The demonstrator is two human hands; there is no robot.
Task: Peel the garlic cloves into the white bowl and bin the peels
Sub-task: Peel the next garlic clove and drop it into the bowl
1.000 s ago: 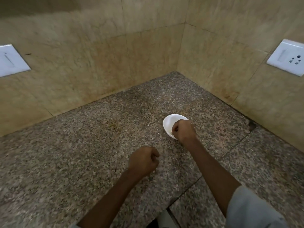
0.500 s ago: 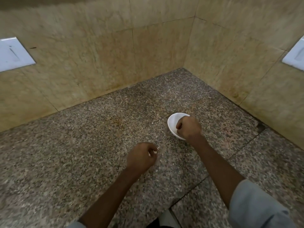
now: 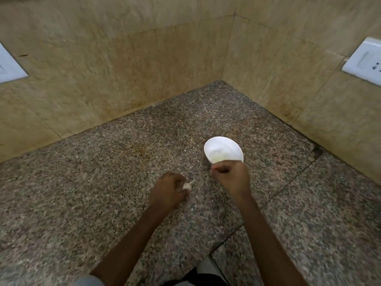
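Note:
The white bowl [image 3: 223, 148] stands on the speckled granite counter [image 3: 103, 182], near the corner. Something pale yellow lies at its near inner side, too blurred to name. My right hand [image 3: 232, 178] hovers just in front of the bowl's near rim, fingers curled into a fist with nothing visible in it. To its left, my left hand [image 3: 166, 191] is low over the counter and pinches a small whitish garlic clove [image 3: 187, 185] at its fingertips. A thin strip of skin sticks out from the clove toward the bowl.
Beige tiled walls meet in a corner behind the bowl. A white switch plate [image 3: 10, 65] is on the left wall and a white socket plate [image 3: 366, 61] on the right wall. A seam in the counter [image 3: 288, 180] runs diagonally to the right of my hands.
My right hand has drawn back from over the bowl toward me, uncovering most of the bowl. The clove now shows at my left hand's fingertips.

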